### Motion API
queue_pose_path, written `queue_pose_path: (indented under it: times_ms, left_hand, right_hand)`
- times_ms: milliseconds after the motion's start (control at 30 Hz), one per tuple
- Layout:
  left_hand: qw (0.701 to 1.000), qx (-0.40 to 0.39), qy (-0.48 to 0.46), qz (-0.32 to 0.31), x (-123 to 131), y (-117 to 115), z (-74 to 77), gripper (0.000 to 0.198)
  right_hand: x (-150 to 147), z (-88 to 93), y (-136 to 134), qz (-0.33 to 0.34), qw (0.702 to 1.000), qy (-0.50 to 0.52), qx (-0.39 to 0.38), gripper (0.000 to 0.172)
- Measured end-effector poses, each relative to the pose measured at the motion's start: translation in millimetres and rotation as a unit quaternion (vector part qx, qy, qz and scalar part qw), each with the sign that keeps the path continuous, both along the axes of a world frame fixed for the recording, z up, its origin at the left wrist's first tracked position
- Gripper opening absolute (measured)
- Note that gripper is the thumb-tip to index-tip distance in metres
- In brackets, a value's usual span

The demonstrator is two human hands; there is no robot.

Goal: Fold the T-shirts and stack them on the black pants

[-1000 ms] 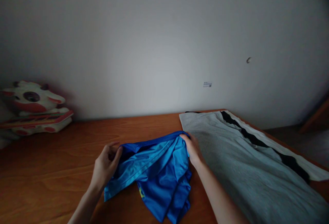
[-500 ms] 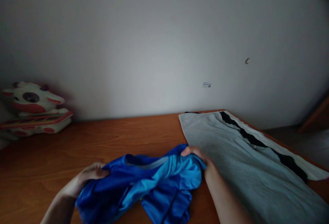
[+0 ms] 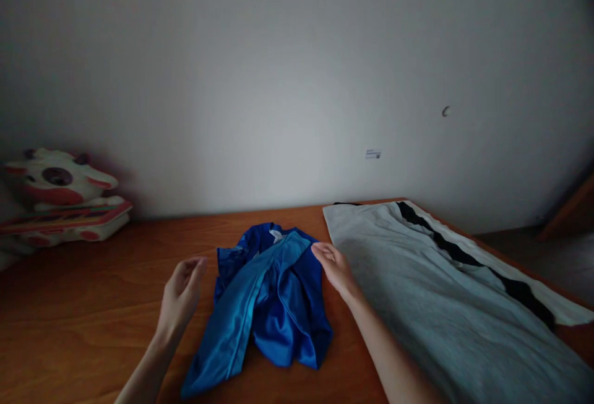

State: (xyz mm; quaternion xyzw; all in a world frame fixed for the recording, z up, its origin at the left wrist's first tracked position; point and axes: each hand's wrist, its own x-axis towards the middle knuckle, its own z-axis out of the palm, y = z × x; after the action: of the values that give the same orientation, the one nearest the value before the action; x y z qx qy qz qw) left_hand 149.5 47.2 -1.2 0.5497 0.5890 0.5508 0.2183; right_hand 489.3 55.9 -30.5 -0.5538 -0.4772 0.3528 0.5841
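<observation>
A shiny blue garment [image 3: 292, 323] lies loosely bunched on the wooden surface between my hands. It has a lighter blue panel running down toward the lower left and a small white label at its top; its exact kind is unclear from the folds. To its left, my left hand [image 3: 180, 292] is raised with fingers half curled, apart from the cloth and holding nothing. My right hand [image 3: 333, 265] is at the garment's upper right edge, fingers stretched out; whether the fingertips touch the fabric is hard to tell.
A grey cloth with black and white bands [image 3: 399, 268] is spread over the right side of the wooden surface [image 3: 93, 305]. At the far left stands a cow-shaped toy keyboard [image 3: 69, 200]. Behind, a pale wall [image 3: 278, 82] bears a small sticker [image 3: 372, 154].
Both hands have let go of the blue garment, which now lies farther back on the surface. My left hand has risen and moved right; my right hand has moved slightly up and left.
</observation>
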Motion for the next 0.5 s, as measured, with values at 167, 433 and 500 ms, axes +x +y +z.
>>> queue_pose_path:
  times_ms: [167, 433, 500]
  left_hand:
    - [0.952, 0.002, 0.268, -0.149, 21.4, -8.8, -6.4, 0.036]
    - [0.901, -0.061, 0.408, -0.134, 18.7, -6.7, -24.4, 0.068]
    - [0.896, -0.097, 0.418, -0.112, 15.0, -5.8, -25.8, 0.063]
  right_hand:
    - [-11.1, 2.6, -20.9, 0.044, 0.952, -0.300, 0.042, 0.046]
    - [-14.6, 1.7, -24.5, 0.136, 0.906, -0.401, 0.030, 0.018]
    - [-11.9, -2.5, -19.5, 0.130, 0.915, -0.382, 0.033, 0.008]
